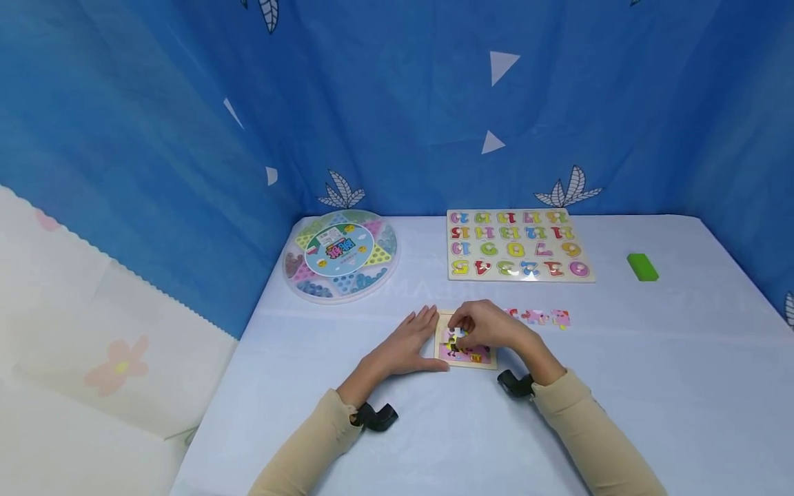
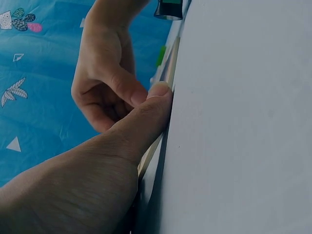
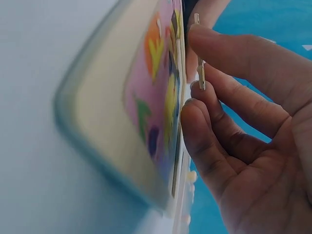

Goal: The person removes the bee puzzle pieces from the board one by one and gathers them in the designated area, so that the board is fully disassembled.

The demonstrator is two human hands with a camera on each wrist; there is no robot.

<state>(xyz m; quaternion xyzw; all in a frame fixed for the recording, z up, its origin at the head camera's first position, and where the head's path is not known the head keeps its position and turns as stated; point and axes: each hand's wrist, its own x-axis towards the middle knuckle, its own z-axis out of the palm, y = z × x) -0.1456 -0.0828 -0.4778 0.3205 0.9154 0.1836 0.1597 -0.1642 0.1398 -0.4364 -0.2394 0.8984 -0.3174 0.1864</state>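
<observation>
A small wooden jigsaw board (image 1: 486, 364) with a pale frame and a pink picture lies on the table before me. My left hand (image 1: 406, 346) rests at its left edge, fingers spread and fairly straight. In the left wrist view the left thumb (image 2: 146, 109) presses on the board's edge. Above the board, my right hand (image 1: 490, 325) pinches a thin puzzle piece (image 3: 201, 73) between thumb and fingers. The right wrist view shows the piece edge-on, standing off the board; its picture side is hidden. Right of the board lie several loose puzzle pieces (image 1: 561, 317), partly covered by the right hand.
Behind the board stands a wooden number puzzle (image 1: 521, 279). A round, clear-lidded game box (image 1: 341, 251) lies at the back left, and a green block (image 1: 642, 267) at the back right. Blue curtain (image 1: 403, 103) borders the white table (image 1: 682, 386).
</observation>
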